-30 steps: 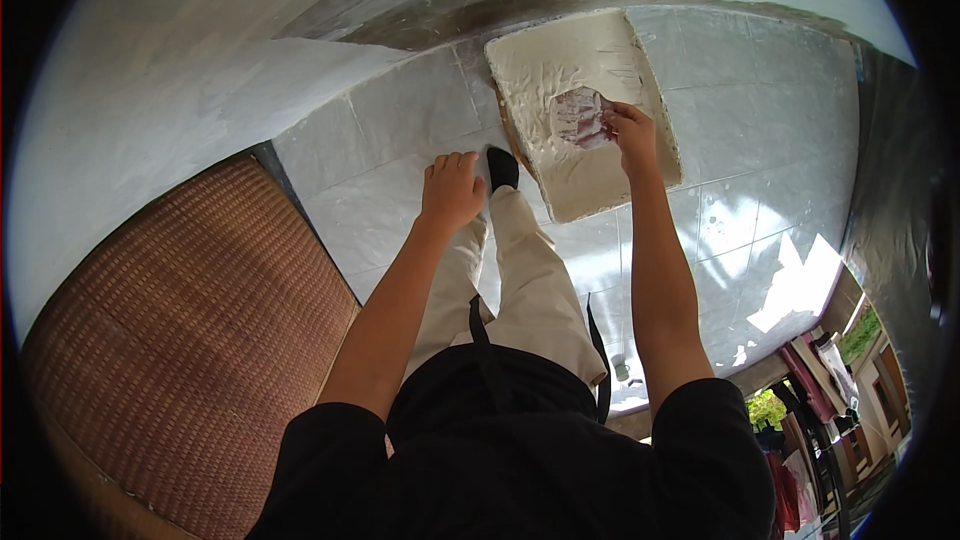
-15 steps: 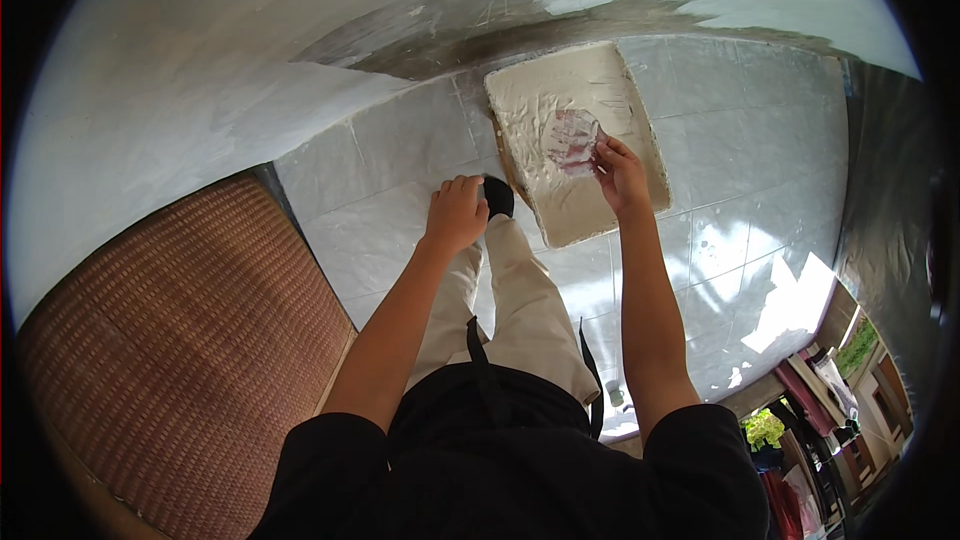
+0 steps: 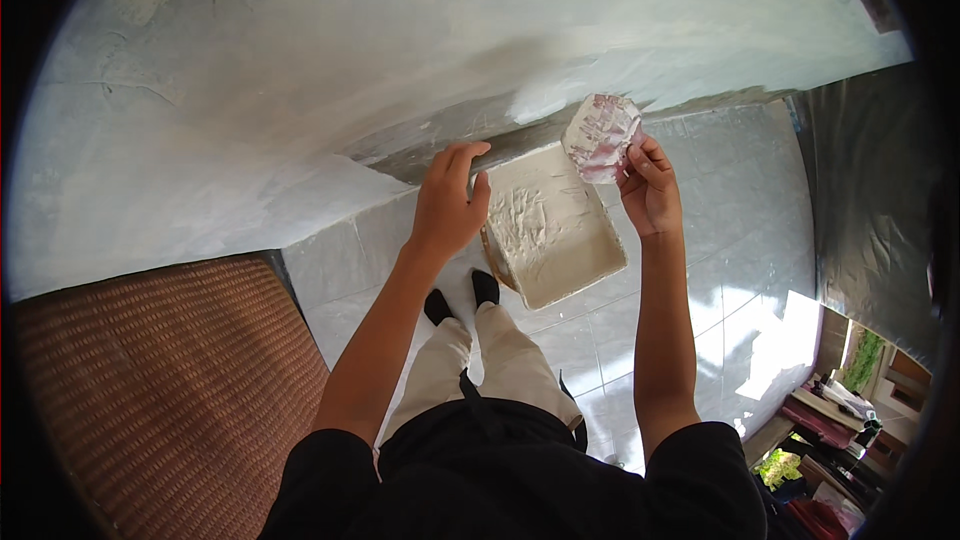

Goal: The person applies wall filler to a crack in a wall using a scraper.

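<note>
My right hand [image 3: 652, 185] pinches the edge of a thin, reddish putty spreader [image 3: 603, 136] smeared with white paste, held up over the far right corner of the tray. Below it, a rectangular tray [image 3: 575, 292] on the floor holds a layer of cream-coloured paste with ridges and scrape marks at its left. My left hand [image 3: 452, 202] hangs in the air at the tray's left side, thumb apart from the fingers, with nothing in it.
Ahead rises a wall [image 3: 400, 60], pale with darker grey patches low down. A brown woven panel [image 3: 170, 390] stands at the left. Grey floor tiles [image 3: 715, 200] surround the tray; a dark sheet [image 3: 870, 190] hangs at the right. My feet [image 3: 485, 287] are close to the tray.
My right hand has lifted the putty spreader up from the paste. My left hand has risen from near my knee, its fingers opening. The view has tilted up toward the wall.
</note>
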Motion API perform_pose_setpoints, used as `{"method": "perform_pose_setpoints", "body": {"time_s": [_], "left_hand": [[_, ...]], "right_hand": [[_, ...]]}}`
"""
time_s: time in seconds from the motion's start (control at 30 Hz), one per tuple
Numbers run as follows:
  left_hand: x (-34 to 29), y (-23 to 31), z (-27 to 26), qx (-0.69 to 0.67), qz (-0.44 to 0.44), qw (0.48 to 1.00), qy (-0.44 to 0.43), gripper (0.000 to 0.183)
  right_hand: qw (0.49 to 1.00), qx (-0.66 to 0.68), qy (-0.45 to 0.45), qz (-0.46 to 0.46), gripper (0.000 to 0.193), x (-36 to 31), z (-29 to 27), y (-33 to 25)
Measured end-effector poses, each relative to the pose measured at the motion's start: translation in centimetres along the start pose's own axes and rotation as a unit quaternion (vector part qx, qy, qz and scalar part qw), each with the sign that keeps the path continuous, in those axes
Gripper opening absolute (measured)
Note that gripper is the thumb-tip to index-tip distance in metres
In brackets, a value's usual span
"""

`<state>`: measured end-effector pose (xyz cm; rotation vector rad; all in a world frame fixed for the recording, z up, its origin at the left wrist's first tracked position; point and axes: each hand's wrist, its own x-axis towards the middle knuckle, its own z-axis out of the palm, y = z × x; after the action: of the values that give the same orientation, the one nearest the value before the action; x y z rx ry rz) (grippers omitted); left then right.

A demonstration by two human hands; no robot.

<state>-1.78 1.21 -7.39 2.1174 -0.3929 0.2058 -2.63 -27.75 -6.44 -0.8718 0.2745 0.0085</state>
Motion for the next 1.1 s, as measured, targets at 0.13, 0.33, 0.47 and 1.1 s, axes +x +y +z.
{"method": "perform_pose_setpoints", "body": {"time_s": [0.13,0.33,0.47,1.1], "left_hand": [[5.1,6.6,-6.1,-0.001,0.086,0.995,0.052,0.033],[10.1,14.5,-14.8,0.048,0.274,0.947,0.163,0.034],[12.2,18.3,-19.5,0.087,0.343,0.912,0.208,0.036],[20.0,25.7,-36.4,0.306,0.449,0.745,0.386,0.047]], "right_hand": [[0.993,-0.001,-0.079,-0.092,0.019,-0.4,7.0,-6.4],[0.944,-0.019,-0.189,-0.271,0.020,-1.0,17.8,-12.9],[0.919,-0.004,-0.226,-0.323,0.020,-1.2,24.0,-15.7],[0.735,-0.113,-0.116,-0.659,0.018,-3.5,46.2,-23.2]]}}
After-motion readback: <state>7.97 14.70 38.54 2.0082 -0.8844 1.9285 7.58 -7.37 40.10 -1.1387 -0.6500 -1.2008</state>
